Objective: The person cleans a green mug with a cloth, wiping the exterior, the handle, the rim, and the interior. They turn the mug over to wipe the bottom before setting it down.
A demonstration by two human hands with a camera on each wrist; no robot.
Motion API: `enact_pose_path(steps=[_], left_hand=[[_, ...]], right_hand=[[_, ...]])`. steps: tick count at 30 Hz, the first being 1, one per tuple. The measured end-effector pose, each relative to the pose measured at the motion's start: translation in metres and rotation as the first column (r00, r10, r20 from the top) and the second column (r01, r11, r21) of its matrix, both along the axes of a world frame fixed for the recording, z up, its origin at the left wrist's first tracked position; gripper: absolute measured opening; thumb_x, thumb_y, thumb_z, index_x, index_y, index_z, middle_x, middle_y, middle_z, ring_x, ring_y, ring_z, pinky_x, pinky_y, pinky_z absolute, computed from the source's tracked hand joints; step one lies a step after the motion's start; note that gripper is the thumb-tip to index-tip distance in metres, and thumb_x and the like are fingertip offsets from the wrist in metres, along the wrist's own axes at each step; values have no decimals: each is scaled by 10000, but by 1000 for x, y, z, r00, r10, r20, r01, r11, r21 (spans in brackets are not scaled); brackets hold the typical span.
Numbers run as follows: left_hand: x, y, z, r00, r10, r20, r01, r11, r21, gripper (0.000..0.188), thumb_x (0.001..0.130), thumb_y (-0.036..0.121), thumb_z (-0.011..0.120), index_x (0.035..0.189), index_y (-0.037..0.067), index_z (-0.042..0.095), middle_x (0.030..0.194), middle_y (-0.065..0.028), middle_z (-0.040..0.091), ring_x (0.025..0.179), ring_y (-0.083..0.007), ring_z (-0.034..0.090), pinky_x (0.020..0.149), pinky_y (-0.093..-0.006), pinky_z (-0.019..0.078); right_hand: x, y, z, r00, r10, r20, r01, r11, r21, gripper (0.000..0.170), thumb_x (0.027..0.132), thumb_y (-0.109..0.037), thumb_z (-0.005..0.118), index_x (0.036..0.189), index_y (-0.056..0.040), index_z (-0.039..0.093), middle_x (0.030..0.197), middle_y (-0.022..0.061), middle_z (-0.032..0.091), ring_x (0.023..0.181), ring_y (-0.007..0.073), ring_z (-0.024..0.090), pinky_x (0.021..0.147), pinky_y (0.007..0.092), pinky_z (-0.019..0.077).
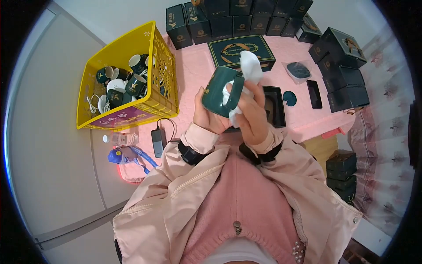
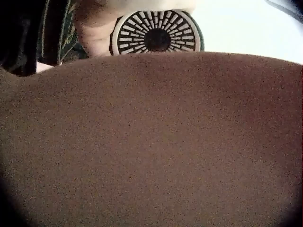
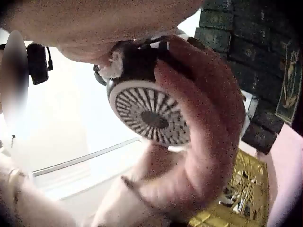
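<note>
Hands [image 1: 211,120] [image 1: 253,113] partly behind green mug [image 1: 217,93]

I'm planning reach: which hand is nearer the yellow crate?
Left. The left hand is right of the yellow crate; the right hand is farther right.

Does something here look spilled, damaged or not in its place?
I see no spill or damage. Only the mugs in the yellow crate look untidy, because they lie jumbled at different angles.
</note>
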State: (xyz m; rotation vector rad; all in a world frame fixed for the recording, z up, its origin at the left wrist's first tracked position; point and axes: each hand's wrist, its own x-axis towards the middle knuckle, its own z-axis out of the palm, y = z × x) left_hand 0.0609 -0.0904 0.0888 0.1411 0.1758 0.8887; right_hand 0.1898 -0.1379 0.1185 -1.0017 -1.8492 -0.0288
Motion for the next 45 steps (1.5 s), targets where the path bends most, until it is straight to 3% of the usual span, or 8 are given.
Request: enact_pose_path(steps=[3,12,16,24,29,37,40,45], left_hand=[[-4,-2,6,977,-182,-113,200,963,183,582,822,540,238,1230,139,343,1176,-112,446,1045,-276,464,799,-483,427],[-1,-1,11,994,-110,-20,111,991,72,623,809,565,239,1226,114,343,1144,-127,467,1014,-274,490,816,-433,437],[-2,-1,12,998,-52,22,49,995,90,616,824,540,244,1205,69,354,1129,-134,475,1009,-265,494,833,-383,436],[8,-11,8,860,332,-387,-189,913,362,582,850,493,245,1201,41,349,1142,-136,467,1025,-260,482,845,-393,421],[4,-10,7,998,51,21,-54,983,175,609,839,520,229,1226,60,323,1165,-140,449,1049,-271,462,847,-421,412],[8,-14,17,996,14,-85,2,983,181,650,813,568,218,1252,96,301,1211,-145,409,1061,-296,452,850,-446,404],[5,-15,16,997,-39,-74,52,981,189,657,811,571,217,1256,94,295,1220,-148,400,1062,-301,452,855,-448,400],[6,-17,18,998,-47,-36,54,972,230,662,811,570,216,1260,89,287,1223,-151,397,1062,-309,451,853,-451,402]], right_hand=[[14,12,16,999,-38,5,38,998,-58,327,742,-62,420,1052,-51,524,1038,106,543,1040,327,408,934,387,253],[2,19,-11,946,-47,-321,51,999,3,339,652,7,484,977,-52,562,995,95,545,915,274,459,810,342,354],[-3,6,-22,950,-40,-309,53,998,32,341,650,34,523,982,-39,552,957,107,523,836,246,479,749,306,386],[-6,9,5,991,-77,-107,89,989,117,307,614,27,542,911,-43,581,911,88,488,744,236,457,649,299,380],[-7,6,3,990,-70,-121,98,966,239,309,566,9,545,865,-56,588,849,66,502,743,246,461,645,321,370],[5,2,-8,928,10,-372,-3,1000,20,214,673,44,483,877,-11,513,859,78,452,773,214,445,690,259,355],[11,6,-17,705,-25,-708,-188,957,-221,203,716,20,456,915,-1,483,890,110,439,794,211,439,695,255,350],[7,10,-6,637,-127,-761,-197,927,-319,171,750,-24,461,917,-5,494,861,103,452,773,200,444,677,258,363]])
